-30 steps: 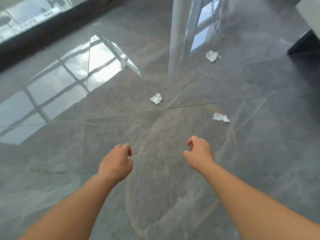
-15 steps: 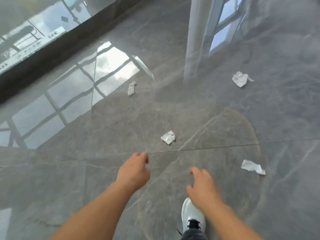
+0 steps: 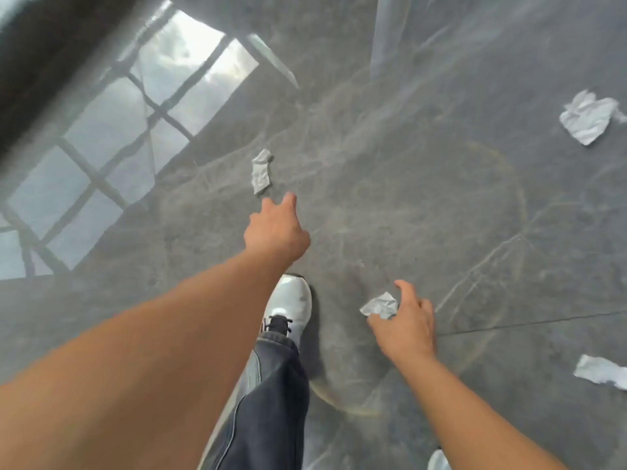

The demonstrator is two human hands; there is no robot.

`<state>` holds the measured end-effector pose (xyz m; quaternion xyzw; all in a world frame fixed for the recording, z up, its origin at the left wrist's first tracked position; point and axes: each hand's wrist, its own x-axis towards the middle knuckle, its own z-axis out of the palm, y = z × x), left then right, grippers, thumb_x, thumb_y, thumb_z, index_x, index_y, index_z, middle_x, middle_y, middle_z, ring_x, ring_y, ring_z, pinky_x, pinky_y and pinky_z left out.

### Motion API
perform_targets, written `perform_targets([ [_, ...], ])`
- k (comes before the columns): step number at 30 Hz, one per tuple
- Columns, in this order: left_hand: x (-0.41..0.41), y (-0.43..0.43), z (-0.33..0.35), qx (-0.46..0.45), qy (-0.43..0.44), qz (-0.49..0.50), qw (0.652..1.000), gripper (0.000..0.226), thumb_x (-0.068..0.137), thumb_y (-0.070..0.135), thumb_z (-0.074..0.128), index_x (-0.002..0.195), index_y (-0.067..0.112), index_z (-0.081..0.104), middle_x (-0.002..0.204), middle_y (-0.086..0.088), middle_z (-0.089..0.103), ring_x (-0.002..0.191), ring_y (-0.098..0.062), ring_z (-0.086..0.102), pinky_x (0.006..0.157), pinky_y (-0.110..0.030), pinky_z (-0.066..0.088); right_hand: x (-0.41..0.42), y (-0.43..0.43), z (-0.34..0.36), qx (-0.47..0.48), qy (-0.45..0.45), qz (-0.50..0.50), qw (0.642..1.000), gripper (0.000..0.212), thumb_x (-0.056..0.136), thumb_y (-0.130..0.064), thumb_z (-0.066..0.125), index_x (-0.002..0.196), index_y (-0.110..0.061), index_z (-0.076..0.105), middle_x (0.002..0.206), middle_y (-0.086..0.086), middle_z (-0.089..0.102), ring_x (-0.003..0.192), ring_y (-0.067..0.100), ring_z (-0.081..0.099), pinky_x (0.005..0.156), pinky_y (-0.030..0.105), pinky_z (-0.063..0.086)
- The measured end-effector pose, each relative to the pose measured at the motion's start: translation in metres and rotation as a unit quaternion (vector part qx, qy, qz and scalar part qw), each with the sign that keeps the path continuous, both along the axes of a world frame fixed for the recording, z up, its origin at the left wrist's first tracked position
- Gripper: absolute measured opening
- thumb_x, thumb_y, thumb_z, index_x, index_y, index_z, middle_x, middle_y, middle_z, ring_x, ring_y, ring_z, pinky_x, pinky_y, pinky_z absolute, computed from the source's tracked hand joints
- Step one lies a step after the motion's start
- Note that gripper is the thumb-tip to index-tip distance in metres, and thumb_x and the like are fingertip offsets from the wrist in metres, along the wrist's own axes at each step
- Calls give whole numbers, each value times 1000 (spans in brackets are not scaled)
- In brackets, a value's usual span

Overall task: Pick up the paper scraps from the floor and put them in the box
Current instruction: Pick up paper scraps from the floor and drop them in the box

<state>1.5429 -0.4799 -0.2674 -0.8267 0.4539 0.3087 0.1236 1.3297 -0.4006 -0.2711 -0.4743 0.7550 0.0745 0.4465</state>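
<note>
Four paper scraps are being shown scattered on the polished grey floor (image 3: 441, 198), and no box is being shown anywhere, so nothing can be said of where it stands. The left hand (image 3: 274, 232) is being stretched forward with its fingers (image 3: 289, 201) spread and empty, just short of the folded scrap (image 3: 261, 171), apparently so that it can be pinched off the smooth tile. The right hand (image 3: 405, 325) is being held lower, its fingers loosely curled beside the crumpled scrap (image 3: 380, 305); whether that scrap is being touched or only overlapped in view cannot be told. A white shoe (image 3: 291, 303) is being planted between the two hands, likely to carry the forward lean. The large scrap (image 3: 588, 120) and the flat scrap (image 3: 600, 373) are being left well apart at the right, presumably for later.
</note>
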Motion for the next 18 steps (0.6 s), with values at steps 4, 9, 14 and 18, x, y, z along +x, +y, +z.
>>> perform_targets([
  [4,48,-39,-85,-19,-22,-22,999,55,80,29,61,129,29,37,131,-14,38,109,-44,51,80,-45,45,46,-1,-80,46,48,-120,991,80,72,-26,73,141,-30,32,131,21,42,121,36,42,106,41,37],
  [9,87,-63,-154,-59,-22,-73,995,59,79,12,54,131,33,36,147,-10,23,116,-44,40,88,-47,45,76,15,-142,33,115,-144,982,53,72,-14,71,118,-28,48,125,19,36,108,40,47,97,40,41],
  [14,110,-71,-179,-131,-33,-85,987,33,74,-4,45,106,1,52,125,-22,43,105,-44,48,94,-47,43,78,13,-161,8,152,-161,975,21,77,4,52,88,-14,52,111,15,39,80,34,50,80,36,42],
  [18,114,-73,-173,-78,-27,-123,989,26,76,-3,49,99,-5,61,112,-27,53,103,-45,51,91,-47,44,72,0,-158,42,126,-156,979,10,79,2,56,83,-6,62,107,21,55,91,35,53,79,28,35],
])
